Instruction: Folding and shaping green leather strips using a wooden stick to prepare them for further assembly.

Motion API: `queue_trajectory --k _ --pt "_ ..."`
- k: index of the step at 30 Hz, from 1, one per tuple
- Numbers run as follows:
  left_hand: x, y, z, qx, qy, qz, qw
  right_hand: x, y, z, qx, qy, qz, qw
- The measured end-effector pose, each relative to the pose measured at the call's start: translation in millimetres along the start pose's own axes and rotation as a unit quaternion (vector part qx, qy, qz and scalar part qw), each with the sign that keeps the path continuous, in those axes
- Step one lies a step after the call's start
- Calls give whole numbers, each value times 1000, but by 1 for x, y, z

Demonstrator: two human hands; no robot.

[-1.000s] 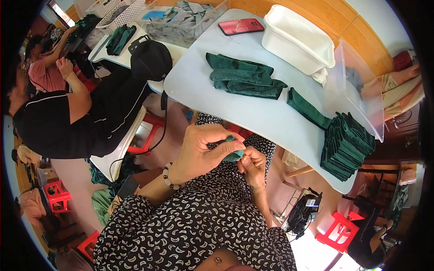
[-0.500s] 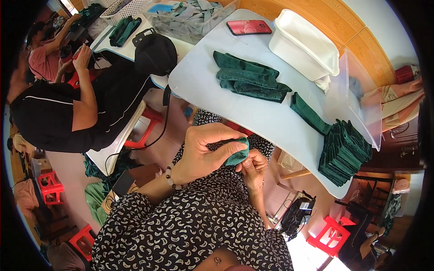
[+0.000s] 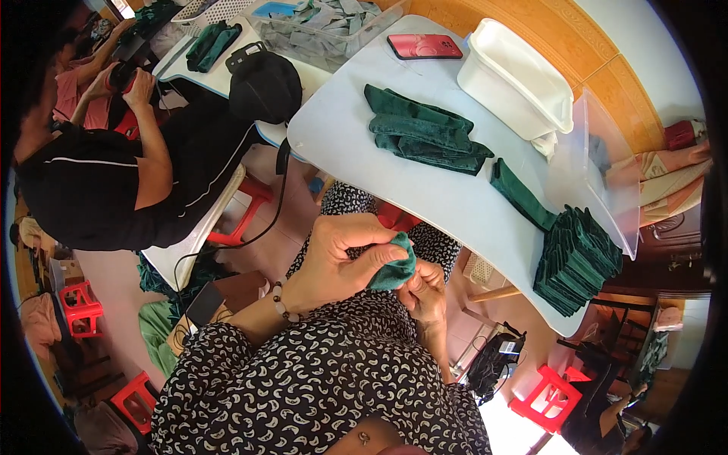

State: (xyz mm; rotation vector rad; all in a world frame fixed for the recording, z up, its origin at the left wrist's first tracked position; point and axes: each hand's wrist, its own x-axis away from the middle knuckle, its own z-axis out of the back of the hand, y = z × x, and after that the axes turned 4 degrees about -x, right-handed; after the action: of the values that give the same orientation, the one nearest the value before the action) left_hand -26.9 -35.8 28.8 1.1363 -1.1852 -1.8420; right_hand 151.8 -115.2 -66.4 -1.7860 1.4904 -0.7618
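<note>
Over my lap, a small folded piece of dark green velvet cloth (image 3: 393,271) is held between both hands. My left hand (image 3: 337,254), with a beaded bracelet at its wrist, grips it from the left with thumb and curled fingers. Close on the right, my right hand (image 3: 426,294) pinches the cloth's lower right edge, its fingertips bunched together. Part of the cloth is hidden by the fingers. On the table beyond lie loose green velvet strips (image 3: 425,133), a single strip (image 3: 523,193) and a neat stack of green velvet pieces (image 3: 578,262).
The pale table (image 3: 341,125) holds a red phone (image 3: 425,46), a white plastic tub (image 3: 512,80) and a clear plastic bin (image 3: 599,174). At left, a person in black (image 3: 91,193) sits by another table with a black cap (image 3: 264,87). Red stools (image 3: 550,398) stand around.
My hands have shifted slightly, and the velvet piece has tilted and moved a little left and down. The person at left has moved their raised hands.
</note>
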Motion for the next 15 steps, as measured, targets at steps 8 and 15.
queue_trajectory --k 8,15 --pt "-3 1 2 12 44 -36 998 -3 -1 -5 36 41 8 998" --pt "1 -6 4 17 16 -32 999 -3 20 -1 32 76 55 995"
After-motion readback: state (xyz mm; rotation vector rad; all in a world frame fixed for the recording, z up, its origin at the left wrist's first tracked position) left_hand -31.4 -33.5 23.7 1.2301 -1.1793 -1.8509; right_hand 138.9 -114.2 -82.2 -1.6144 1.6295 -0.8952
